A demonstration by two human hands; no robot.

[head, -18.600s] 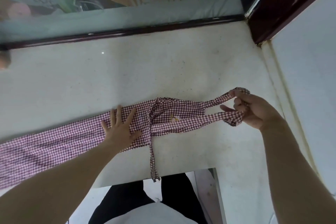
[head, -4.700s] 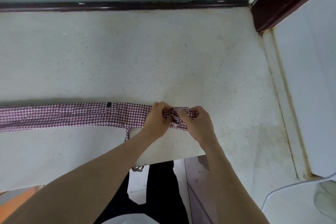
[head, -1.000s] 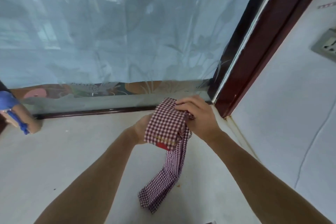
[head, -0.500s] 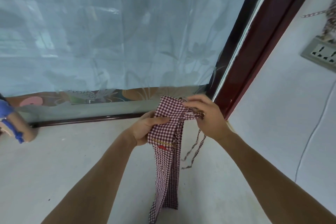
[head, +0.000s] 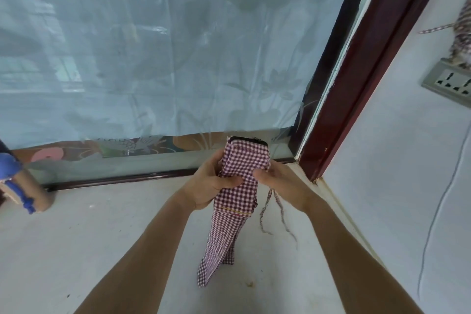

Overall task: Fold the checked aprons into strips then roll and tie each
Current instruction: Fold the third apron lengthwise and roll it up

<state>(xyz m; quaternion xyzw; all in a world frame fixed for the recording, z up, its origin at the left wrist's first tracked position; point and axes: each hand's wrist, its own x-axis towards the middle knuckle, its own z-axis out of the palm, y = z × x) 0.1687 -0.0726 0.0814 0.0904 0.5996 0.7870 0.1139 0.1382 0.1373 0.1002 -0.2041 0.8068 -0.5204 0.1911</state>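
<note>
Hanging at the centre of the frame, the apron [head: 235, 201] is held up above the counter [head: 76, 250] as a folded strip, its upper part bunched into a thick fold between both hands. The left hand [head: 209, 183] is wrapped round the fold from the left, fingers curled behind the cloth and thumb pressed across its front. The right hand [head: 277, 181] is closed on the fold from the right, thumb on the front and fingers hidden behind. The lower end of the strip is draped down to the counter at lower centre. Two thin ties [head: 272, 214] are seen dangling just right of the strip, below the right hand. A frosted window [head: 153, 46] is seen across the upper left, a dark red frame [head: 356, 71] at upper right, and a wall socket [head: 448, 81] at the right edge. More checked cloth [head: 462, 33] is seen above the socket.
</note>
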